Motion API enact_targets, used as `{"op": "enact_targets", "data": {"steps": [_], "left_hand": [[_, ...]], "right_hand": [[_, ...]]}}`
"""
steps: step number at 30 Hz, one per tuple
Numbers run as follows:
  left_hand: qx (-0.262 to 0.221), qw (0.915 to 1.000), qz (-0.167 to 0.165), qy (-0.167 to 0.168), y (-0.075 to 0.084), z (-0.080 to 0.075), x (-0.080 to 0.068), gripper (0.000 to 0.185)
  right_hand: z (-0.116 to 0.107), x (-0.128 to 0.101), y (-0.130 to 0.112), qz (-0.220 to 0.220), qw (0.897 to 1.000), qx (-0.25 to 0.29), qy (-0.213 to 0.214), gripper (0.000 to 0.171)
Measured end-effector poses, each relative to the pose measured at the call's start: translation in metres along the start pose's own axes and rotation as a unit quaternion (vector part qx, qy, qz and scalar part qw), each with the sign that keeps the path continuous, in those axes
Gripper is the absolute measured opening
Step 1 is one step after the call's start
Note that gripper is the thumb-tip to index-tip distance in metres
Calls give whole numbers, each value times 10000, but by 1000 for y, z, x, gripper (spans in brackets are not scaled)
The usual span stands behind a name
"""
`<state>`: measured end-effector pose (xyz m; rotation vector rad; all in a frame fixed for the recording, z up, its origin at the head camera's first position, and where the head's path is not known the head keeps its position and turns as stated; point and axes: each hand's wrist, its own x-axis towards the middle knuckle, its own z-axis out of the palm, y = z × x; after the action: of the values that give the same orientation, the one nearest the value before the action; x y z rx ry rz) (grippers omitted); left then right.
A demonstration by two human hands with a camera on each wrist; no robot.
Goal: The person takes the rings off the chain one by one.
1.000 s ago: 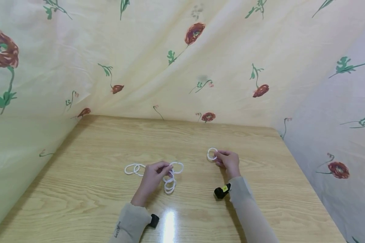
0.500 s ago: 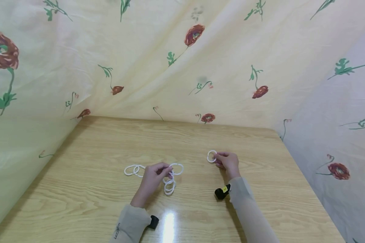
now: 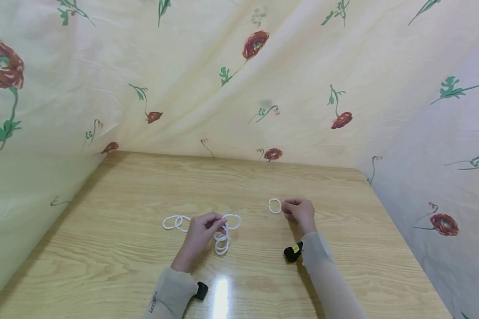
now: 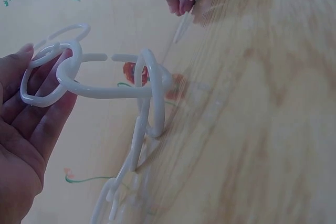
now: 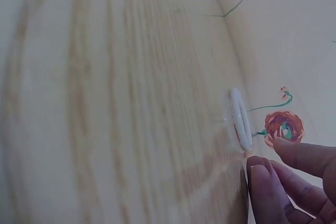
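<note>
My left hand [image 3: 201, 228] pinches a white plastic chain link [image 4: 47, 99] between thumb and fingers. In the left wrist view, other links hook through it: one link [image 4: 105, 92] stretches sideways, and a further upright link [image 4: 157, 103] hangs from that. In the head view, linked rings [image 3: 222, 246] hang or lie below the fingertips, and more links [image 3: 170, 223] extend left of the hand. A single loose oval link [image 3: 269, 208] lies on the table just left of my right hand [image 3: 301, 212]. In the right wrist view, thumb and index finger stand apart, close beside that link [image 5: 240, 121].
A light wood table [image 3: 123, 266] carries everything. Flower-printed cloth [image 3: 207, 88] rises along its back and both sides. A black wrist camera [image 3: 292, 252] sits at the right sleeve, and another camera [image 3: 201, 290] at the left.
My right hand has let go of the single link, which now lies slightly left of the fingertips and nearer the table. My left hand keeps its hold and has hardly moved.
</note>
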<state>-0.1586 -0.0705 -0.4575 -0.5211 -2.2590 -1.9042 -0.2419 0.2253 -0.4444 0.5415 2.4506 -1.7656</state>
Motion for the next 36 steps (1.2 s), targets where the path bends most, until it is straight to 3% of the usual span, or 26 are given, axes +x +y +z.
{"op": "enact_targets", "data": {"steps": [7,16,28,36], "left_hand": [[29,10000,86,-29,1,-1,0,20],[79,9999,66,1,0,-2,0,20],[-76,9999,-68,-35,-1,-2,1,21],[-27,10000,-67,-4,1,-1,1,19]], "right_hand": [[2,-10,-7,-265,9994,104,-209,32],[24,-37,-23,-537,9952,242,-782,32],[40,-67,-37,-905,9917,254,-878,30],[49,-83,-34,-1070,9882,347,-1038,28]]}}
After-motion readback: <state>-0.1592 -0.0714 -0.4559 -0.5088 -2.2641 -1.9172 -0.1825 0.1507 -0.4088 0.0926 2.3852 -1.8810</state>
